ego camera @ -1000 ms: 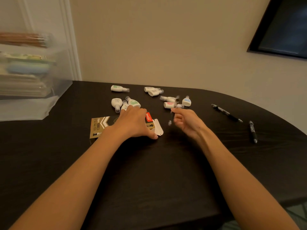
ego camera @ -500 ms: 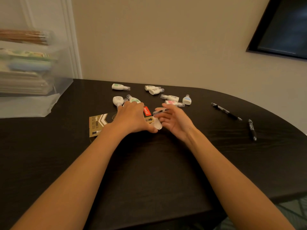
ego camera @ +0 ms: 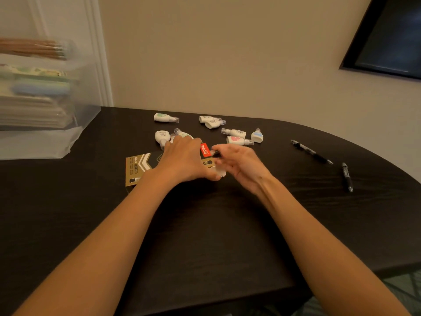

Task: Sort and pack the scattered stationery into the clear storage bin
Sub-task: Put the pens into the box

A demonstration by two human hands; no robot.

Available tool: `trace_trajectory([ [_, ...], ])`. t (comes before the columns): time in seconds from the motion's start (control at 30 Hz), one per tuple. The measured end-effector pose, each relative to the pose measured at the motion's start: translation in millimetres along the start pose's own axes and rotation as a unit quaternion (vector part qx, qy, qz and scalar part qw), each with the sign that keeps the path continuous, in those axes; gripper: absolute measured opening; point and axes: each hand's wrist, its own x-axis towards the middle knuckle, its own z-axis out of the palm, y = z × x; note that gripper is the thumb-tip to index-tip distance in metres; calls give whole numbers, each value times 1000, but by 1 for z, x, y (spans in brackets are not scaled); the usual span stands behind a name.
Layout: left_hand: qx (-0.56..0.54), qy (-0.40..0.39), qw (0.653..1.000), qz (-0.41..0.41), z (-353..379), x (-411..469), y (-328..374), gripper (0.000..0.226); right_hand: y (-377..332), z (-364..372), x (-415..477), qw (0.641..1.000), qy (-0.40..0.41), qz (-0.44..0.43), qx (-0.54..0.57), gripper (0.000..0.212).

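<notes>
A person's two hands meet over a black-and-gold pen box (ego camera: pixel 136 166) at the centre of a dark surface (ego camera: pixel 205 224). The left hand (ego camera: pixel 184 158) lies across the box, fingers curled over its far edge and thumb pressed to the near edge by the white end flap. The right hand (ego camera: pixel 242 166), blurred and loosely cupped with its palm turned left, pinches a black pen (ego camera: pixel 217 154) at the fingertips. Only a short dark length of that pen shows, pointing left at the box's right-hand end beside a red label. The box lies flat with its long axis running left to right, rising slightly toward the right of the frame. Two loose pens (ego camera: pixel 311 152) lie well apart from the hands at the right. One slants from upper left to lower right with its tip at the lower end, and the other runs almost top to bottom. At least eight correction tape dispensers (ego camera: pixel 234 132) are scattered just beyond the hands toward the wall. Two of them touch, and one is partly hidden behind the left hand's knuckles. A further one there cannot be made out for certain. The clear storage bin (ego camera: pixel 91 115) stands at the upper left of the frame, out of focus, with stacked paper inside and a bundle of pencils (ego camera: pixel 34 47) at its top. A dark framed panel (ego camera: pixel 391 37) hangs on the wall at the upper right.
</notes>
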Motion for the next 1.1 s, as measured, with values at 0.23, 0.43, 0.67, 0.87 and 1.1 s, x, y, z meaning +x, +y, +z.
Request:
trace_trajectory([
  [0.23,-31,9,999,-9,-5,1,1,82,-1,3,0,995,0,-43,-86,20],
  [0.43,-30,5,1000,-3,-6,-1,7,87,-3,5,-4,982,16,-91,-164,23],
  [0.67,-20,7,1000,15,-2,-2,18,84,-3,-5,-1,968,-7,-65,-241,20],
  [0.87,-7,11,1000,17,0,-1,36,84,-12,-24,-7,978,-28,-45,-201,21],
  [1.1,13,2,1000,26,12,6,91,93,-13,-94,-23,832,319,-136,-432,18],
])
